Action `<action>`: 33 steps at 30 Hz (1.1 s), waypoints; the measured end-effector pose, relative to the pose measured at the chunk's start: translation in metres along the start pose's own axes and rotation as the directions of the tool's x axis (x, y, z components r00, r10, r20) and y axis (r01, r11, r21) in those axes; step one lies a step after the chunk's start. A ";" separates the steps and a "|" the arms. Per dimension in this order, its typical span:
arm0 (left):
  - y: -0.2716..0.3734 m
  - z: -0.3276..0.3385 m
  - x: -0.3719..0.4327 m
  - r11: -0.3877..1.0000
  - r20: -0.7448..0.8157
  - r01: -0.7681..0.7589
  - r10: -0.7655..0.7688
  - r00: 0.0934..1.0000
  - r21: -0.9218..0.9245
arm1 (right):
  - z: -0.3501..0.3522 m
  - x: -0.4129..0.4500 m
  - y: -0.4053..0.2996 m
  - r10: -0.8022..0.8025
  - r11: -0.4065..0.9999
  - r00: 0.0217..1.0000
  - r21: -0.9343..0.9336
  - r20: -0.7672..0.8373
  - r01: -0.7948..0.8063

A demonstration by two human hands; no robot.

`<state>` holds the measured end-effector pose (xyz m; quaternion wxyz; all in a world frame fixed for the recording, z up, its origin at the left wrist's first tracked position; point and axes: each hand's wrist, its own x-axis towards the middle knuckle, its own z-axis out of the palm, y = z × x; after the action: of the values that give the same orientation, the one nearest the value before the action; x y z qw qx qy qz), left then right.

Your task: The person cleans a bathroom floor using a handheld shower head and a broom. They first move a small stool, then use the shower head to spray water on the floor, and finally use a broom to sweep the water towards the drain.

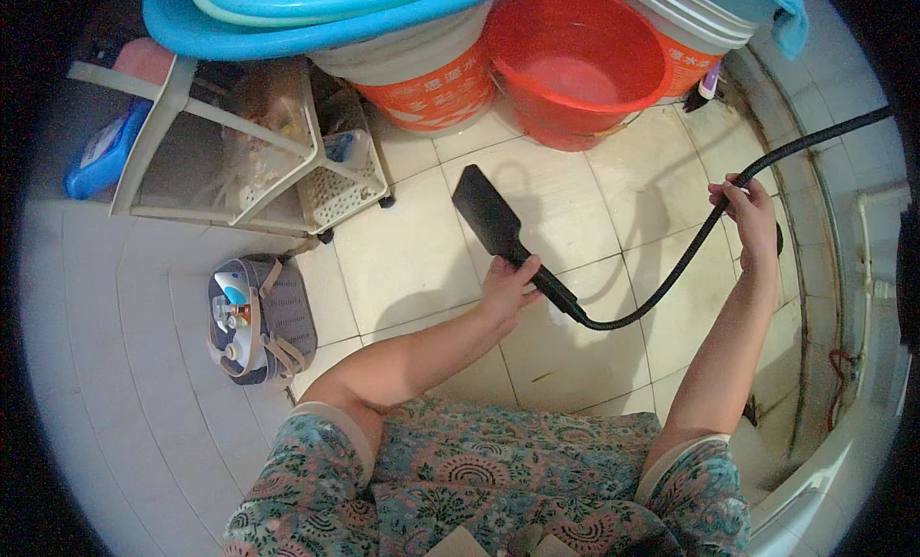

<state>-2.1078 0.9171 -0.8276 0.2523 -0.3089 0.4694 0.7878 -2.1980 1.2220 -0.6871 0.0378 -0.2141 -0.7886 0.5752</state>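
Note:
My left hand (510, 287) is closed around the handle of a black handheld shower head (489, 208). The flat, paddle-like head points up and to the left above the tiled floor. From the handle's lower end a black ribbed hose (675, 273) curves right and upward. My right hand (747, 208) grips that hose near the right wall, and the hose runs on past it to the picture's right rim.
A red plastic bucket (575, 89) stands ahead, between white buckets with orange bands (431, 89). Blue basins (345, 32) lie on top at left. A cream shelf rack (180, 104) and a grey caddy of bottles (287, 312) are at left. A tiled wall with a pipe (866, 248) is at right.

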 end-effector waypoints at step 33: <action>0.052 -0.053 0.021 0.959 -0.353 -0.257 0.202 0.914 -0.116 | 0.046 0.005 0.030 -0.070 0.983 0.978 0.182 0.194 0.034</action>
<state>-2.1446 0.8496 -0.8317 0.0481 -0.4008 0.4742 0.7824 -2.2077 1.1909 -0.7314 -0.0075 -0.1303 -0.7394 0.6605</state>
